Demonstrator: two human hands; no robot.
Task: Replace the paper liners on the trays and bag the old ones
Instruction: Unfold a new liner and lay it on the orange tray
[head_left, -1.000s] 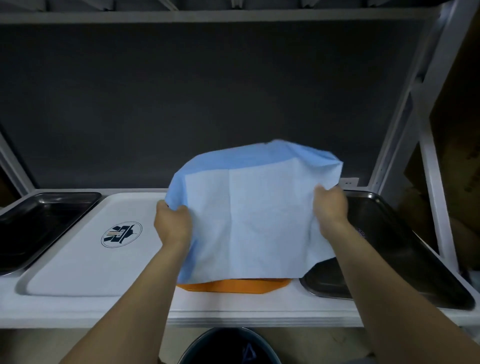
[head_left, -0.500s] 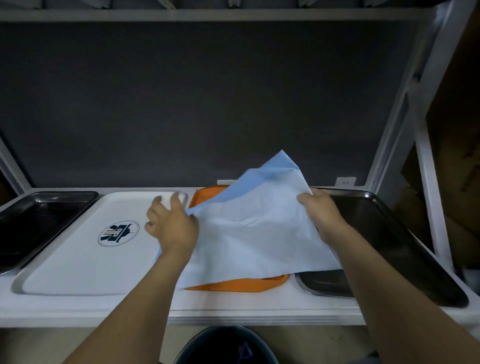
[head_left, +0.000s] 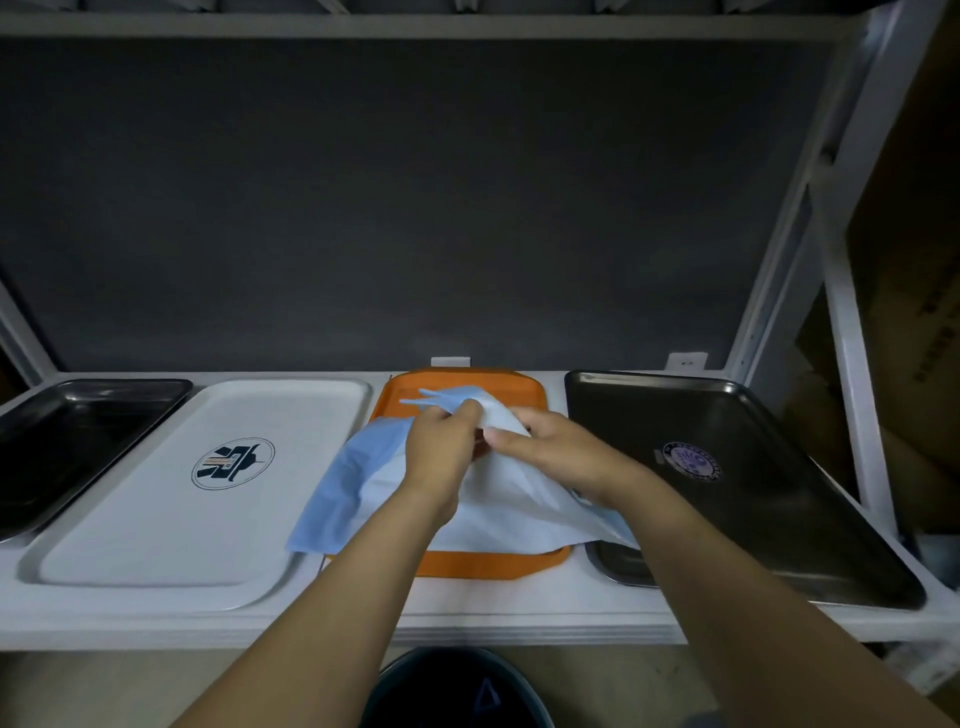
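Observation:
A light blue paper liner (head_left: 358, 483) lies bunched over the orange tray (head_left: 498, 564) in the middle of the shelf. My left hand (head_left: 441, 449) grips a gathered fold of the liner near the tray's middle. My right hand (head_left: 550, 447) pinches the liner right beside it, the two hands almost touching. The liner's left edge spills onto the white tray (head_left: 156, 519), and its right edge hangs over the dark metal tray (head_left: 769, 493). Most of the orange tray's floor is hidden under the paper.
Another dark metal tray (head_left: 72, 441) sits at the far left. A dark round bin (head_left: 457, 691) stands below the shelf's front edge, between my arms. A white shelf post (head_left: 852, 405) rises at the right, with cardboard boxes behind it.
The liner, held up spread wide a second ago, has come down onto the orange tray. Both hands have moved together at the middle, gathering the paper into a bunch.

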